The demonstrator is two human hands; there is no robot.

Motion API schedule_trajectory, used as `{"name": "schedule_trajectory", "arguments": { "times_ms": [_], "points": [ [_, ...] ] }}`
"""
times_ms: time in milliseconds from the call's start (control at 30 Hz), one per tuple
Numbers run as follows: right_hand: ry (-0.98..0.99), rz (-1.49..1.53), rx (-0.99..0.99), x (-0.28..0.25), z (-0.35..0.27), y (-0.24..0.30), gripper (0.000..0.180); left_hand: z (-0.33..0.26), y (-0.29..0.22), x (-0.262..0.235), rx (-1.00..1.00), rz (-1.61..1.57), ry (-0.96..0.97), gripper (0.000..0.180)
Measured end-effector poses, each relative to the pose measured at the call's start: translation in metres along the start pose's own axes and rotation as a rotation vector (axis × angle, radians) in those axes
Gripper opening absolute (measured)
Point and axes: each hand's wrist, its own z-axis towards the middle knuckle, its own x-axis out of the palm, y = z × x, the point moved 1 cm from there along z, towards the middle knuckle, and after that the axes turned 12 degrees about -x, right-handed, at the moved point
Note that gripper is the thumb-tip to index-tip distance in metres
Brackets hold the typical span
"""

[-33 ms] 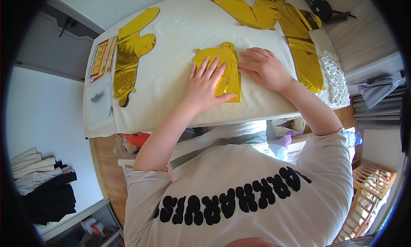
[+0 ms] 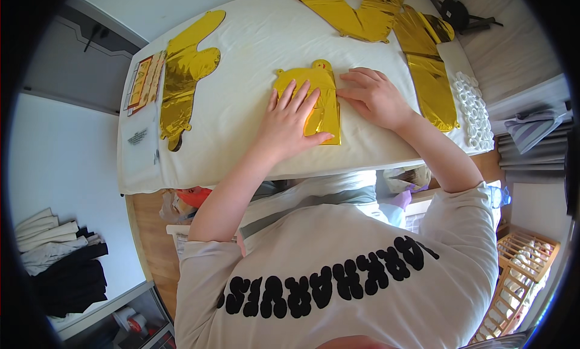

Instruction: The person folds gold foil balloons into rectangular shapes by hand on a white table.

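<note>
Folded gold foil balloon (image 2: 320,95): flat on white desk (image 2: 241,125), near front edge.
Left hand (image 2: 289,122): open, fingers spread, pressing on balloon.
Right hand (image 2: 376,98): open, flat on desk, fingertips at balloon's right edge.

Flat orange-yellow packet (image 2: 144,82) at table's left edge, clear printed bag (image 2: 140,137) below

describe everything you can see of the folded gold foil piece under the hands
The folded gold foil piece is shiny, crinkled metallic film, folded into a roughly rectangular flat packet with a small rounded tab at its far edge. It lies flat on the white-covered table, near the front edge. The left hand presses palm-down on its left half, fingers spread; the right hand rests beside its right edge, fingertips at the foil.
</note>
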Motion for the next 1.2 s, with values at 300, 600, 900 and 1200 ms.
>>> {"name": "schedule_trajectory", "arguments": {
  "times_ms": [300,600,900,1200],
  "points": [
    [-0.019,0.101,0.127,-0.004,0.004,0.001,0.028,0.000,0.000,0.000,0.003,-0.012,-0.017,0.101],
    [0.065,0.123,0.093,0.001,0.003,0.002,0.029,0.000,0.001,0.001,0.002,-0.013,-0.026,0.102],
    [0.075,0.171,0.199,0.006,0.004,-0.004,0.031,0.000,-0.001,-0.001,0.000,-0.021,-0.007,0.104],
    [0.309,-0.035,0.296,-0.014,0.023,0.027,0.071,0.000,0.002,0.003,0.011,-0.017,-0.048,0.107]
  ]
}}
